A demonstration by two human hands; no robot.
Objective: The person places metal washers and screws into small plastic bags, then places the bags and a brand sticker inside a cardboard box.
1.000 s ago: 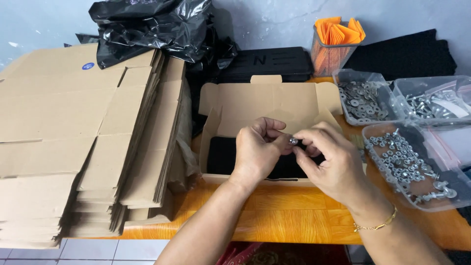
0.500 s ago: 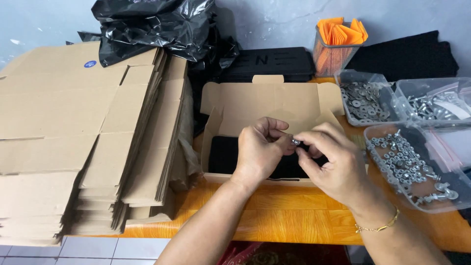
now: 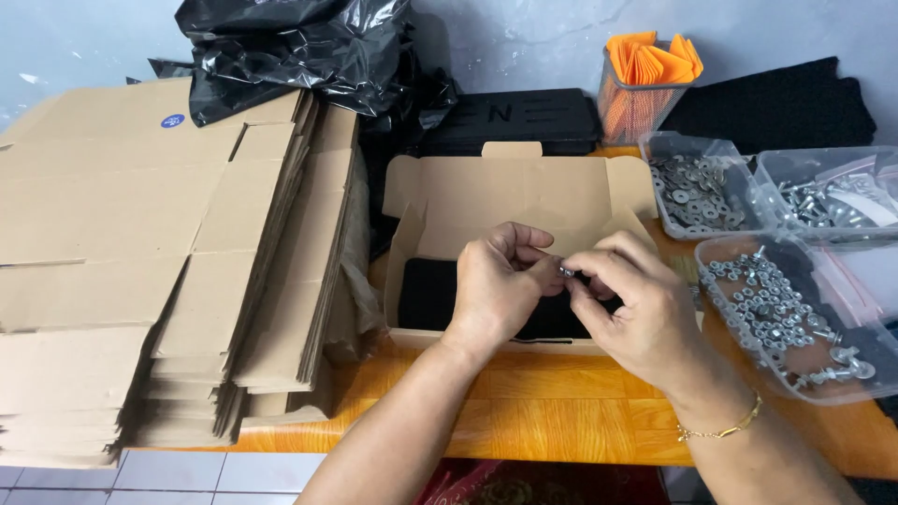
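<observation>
My left hand and my right hand meet over an open cardboard box lined with black foam. Between the fingertips of both hands sits a small metal fastener, a bolt or nut. Both hands pinch it. Most of the fastener is hidden by my fingers. A thin gold bracelet circles my right wrist.
Stacks of flat cardboard boxes fill the left. Clear tubs hold nuts, washers and bolts at the right. Black plastic bags, a black tray and an orange-filled mesh cup stand behind. The orange table edge is near me.
My hands stay together over the box with only small finger movements on the fastener; the view has shifted slightly.
</observation>
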